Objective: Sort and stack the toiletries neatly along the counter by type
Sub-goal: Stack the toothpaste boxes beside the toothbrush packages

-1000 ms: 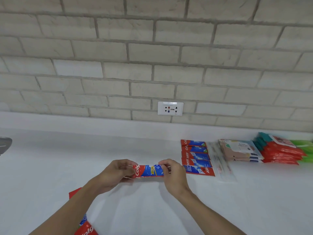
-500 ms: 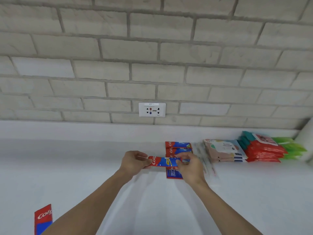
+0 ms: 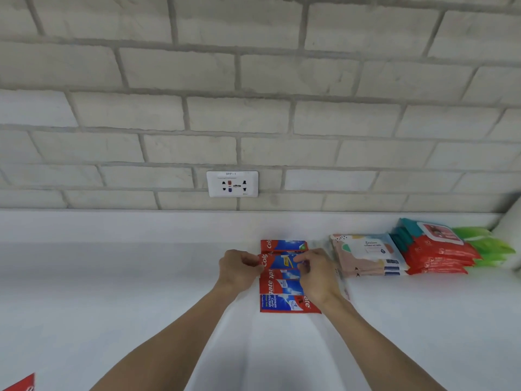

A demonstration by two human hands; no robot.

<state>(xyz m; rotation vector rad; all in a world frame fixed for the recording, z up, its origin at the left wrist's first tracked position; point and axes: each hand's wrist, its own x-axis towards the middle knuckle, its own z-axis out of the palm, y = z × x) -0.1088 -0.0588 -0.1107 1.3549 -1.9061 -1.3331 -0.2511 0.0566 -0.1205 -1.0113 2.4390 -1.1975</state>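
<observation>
Toothpaste box (image 3: 282,261), red and blue, is being held by both ends just over a row of toothpaste boxes (image 3: 283,289) that is lying flat on the white counter (image 3: 127,292), near the back ledge. The left hand (image 3: 239,268) is pinching the box's left end with curled fingers and thumb. The right hand (image 3: 317,275) is gripping the right end, its fingers bending round it. Whether the held box is touching the row below cannot be told. To the right of the row, a stack of peach wipe packs (image 3: 366,258) is lying beside stacked red packs (image 3: 434,251) and green packs (image 3: 492,246). Another red box corner (image 3: 19,384) is showing at the lower left edge.
</observation>
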